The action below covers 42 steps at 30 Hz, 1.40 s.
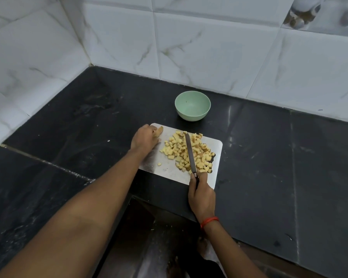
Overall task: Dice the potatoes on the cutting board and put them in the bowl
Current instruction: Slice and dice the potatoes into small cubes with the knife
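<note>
A pale cutting board [167, 169] lies on the black counter. A heap of yellow potato dice [177, 148] covers its middle and right side; one cube [159, 164] sits apart. My right hand [201, 194] grips a knife handle at the board's near edge, and the knife [189, 153] lies across the heap, pointing away. My left hand [145, 139] rests at the board's far left corner, fingers curled on an uncut potato piece [159, 131]. A light green bowl [192, 115] stands behind the board with no dice in it.
The black stone counter [269, 167] runs along white marble-look wall tiles [209, 47], with a corner at the back left. The counter's front edge steps in just below the board. A red thread circles my right wrist.
</note>
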Each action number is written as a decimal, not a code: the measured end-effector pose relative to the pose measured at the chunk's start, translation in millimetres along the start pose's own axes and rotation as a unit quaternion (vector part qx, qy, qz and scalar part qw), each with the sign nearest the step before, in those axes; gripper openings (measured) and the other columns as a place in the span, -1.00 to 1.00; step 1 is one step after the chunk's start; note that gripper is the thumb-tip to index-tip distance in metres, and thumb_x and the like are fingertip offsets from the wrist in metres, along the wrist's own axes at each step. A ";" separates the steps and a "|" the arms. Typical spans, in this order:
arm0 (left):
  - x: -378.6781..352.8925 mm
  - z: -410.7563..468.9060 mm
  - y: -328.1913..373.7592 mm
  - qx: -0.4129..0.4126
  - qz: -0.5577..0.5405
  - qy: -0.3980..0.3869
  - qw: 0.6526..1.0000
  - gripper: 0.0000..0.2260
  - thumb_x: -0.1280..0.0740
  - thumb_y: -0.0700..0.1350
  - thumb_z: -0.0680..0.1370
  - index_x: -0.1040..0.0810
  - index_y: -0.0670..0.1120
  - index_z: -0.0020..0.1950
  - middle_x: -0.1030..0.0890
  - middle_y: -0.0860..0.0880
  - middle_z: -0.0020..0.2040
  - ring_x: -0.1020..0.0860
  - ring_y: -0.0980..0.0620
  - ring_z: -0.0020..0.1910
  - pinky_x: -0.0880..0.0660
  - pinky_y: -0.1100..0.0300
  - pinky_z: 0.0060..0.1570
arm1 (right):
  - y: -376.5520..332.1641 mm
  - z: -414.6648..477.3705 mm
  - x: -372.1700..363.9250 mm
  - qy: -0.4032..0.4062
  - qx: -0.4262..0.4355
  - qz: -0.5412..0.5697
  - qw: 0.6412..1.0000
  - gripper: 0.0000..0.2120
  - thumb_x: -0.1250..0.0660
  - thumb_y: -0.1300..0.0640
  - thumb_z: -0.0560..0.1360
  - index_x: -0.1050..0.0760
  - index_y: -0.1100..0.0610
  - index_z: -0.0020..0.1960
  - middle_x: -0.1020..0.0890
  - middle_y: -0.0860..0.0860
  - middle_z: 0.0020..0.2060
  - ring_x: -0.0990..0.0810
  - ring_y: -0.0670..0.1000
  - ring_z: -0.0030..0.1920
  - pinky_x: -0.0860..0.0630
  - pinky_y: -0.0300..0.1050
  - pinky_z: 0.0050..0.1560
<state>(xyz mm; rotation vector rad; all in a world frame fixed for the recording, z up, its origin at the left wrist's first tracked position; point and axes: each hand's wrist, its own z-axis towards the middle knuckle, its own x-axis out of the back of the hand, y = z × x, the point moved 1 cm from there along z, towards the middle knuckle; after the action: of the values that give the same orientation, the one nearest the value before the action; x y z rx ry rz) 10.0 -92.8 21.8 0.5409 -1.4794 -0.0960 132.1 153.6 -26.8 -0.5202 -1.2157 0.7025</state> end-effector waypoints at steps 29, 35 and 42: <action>35.6 -20.2 -26.1 0.171 -0.385 0.218 0.880 -0.79 -0.47 -0.17 0.55 -0.67 -0.12 0.18 -0.68 0.09 -0.12 -0.65 0.21 -0.12 -0.60 0.32 -0.10 | -6.4 -0.4 -1.4 -0.044 0.122 -0.048 0.990 -0.84 -0.20 -0.02 0.65 -0.41 0.06 0.00 -0.48 -0.03 -0.08 -0.46 0.05 -0.41 -0.41 -0.06 -0.59; 1.1 -56.5 -33.5 0.243 -0.558 0.165 0.776 -0.76 -0.46 -0.19 0.57 -0.64 -0.16 0.22 -0.70 -0.01 -0.02 -0.69 0.10 -0.04 -0.64 0.23 -0.02 | -23.2 -11.4 -16.6 -0.135 0.185 -0.145 0.963 -0.75 -0.14 -0.06 0.66 -0.45 0.10 -0.01 -0.44 0.03 -0.04 -0.49 0.06 -0.47 -0.39 -0.12 -0.58; -35.2 -72.6 -43.7 0.308 -0.674 0.124 0.661 -0.72 -0.44 -0.22 0.57 -0.61 -0.22 0.27 -0.69 -0.04 0.02 -0.66 0.12 -0.06 -0.60 0.30 -0.13 | -30.0 -2.4 -26.8 -0.125 0.110 -0.206 0.964 -0.80 -0.24 -0.02 0.63 -0.38 0.11 -0.04 -0.48 0.12 -0.05 -0.48 0.11 -0.53 -0.32 -0.12 -0.62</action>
<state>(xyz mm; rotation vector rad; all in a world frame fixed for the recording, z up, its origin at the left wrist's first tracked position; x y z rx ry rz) 87.2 -96.9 -27.7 2.0602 -0.4998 -0.6648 135.7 113.5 -24.1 0.0145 -1.4053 0.5453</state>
